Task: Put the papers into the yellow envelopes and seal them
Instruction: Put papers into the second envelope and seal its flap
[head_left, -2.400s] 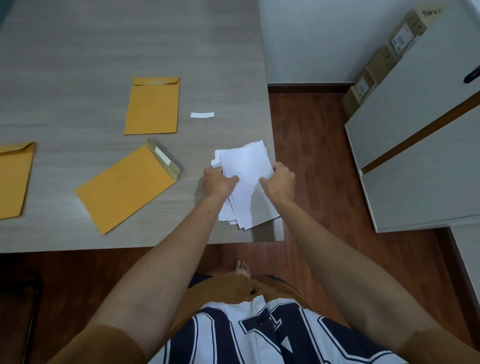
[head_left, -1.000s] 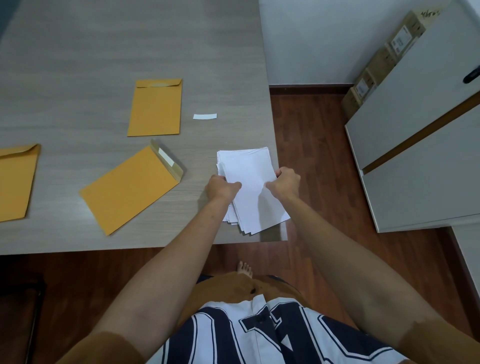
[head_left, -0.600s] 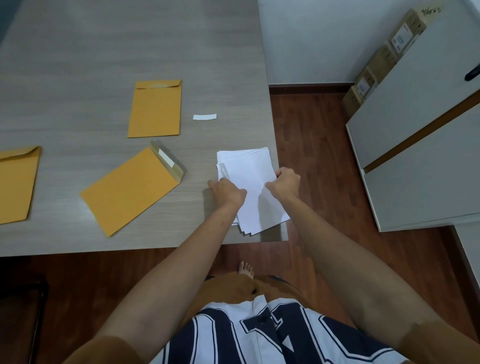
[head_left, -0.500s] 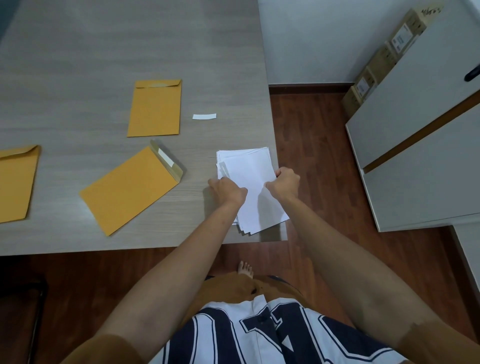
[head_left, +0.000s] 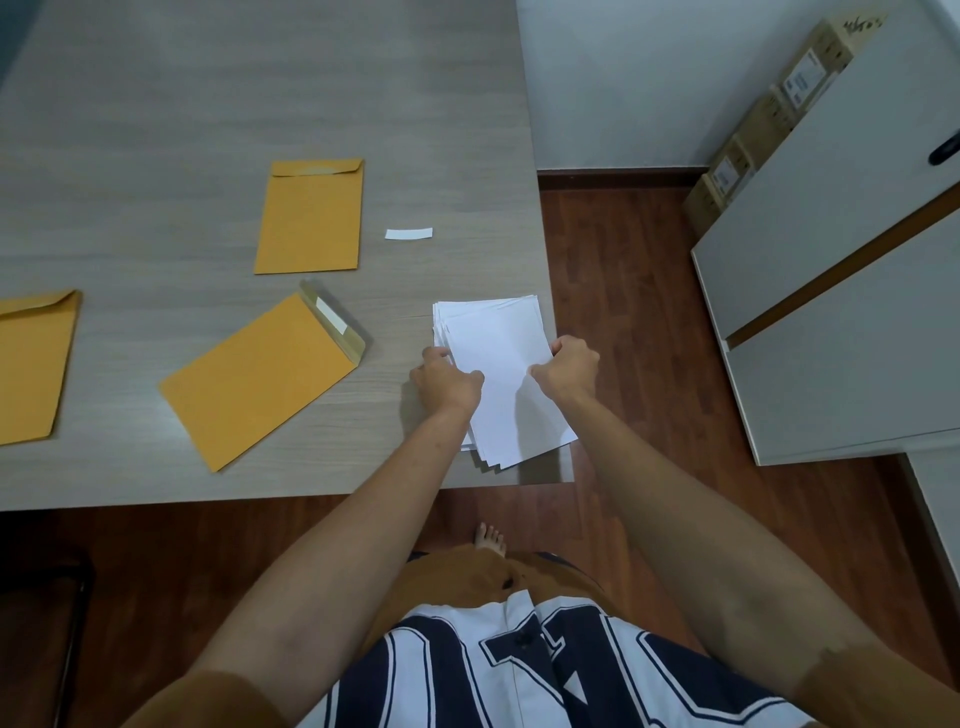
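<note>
While both hands grip it, the stack of papers (head_left: 498, 358) sits at the near right corner of the worktop (head_left: 156, 104), sheets slightly fanned. Left hand (head_left: 447, 387) is curled on the stack's left edge, right hand (head_left: 566, 369) curled on its right edge, top sheet between them. No paper shows in any envelope. The nearest envelope (head_left: 254, 379) lies flat just left of the stack, angled, flap open toward the stack, with a white liner strip (head_left: 332, 317) on the flap. The second envelope (head_left: 311, 218) lies beyond and left of the stack, squared up, flap folded down; contents can't be judged. The third envelope (head_left: 31, 364) is far left of the stack, cut by the frame edge, contents unclear. A loose white strip (head_left: 409, 234) lies beyond the stack, just right of the second envelope. Right of the stack, off the worktop: a white cabinet (head_left: 857, 312) with cardboard boxes (head_left: 753, 119) behind it.
</note>
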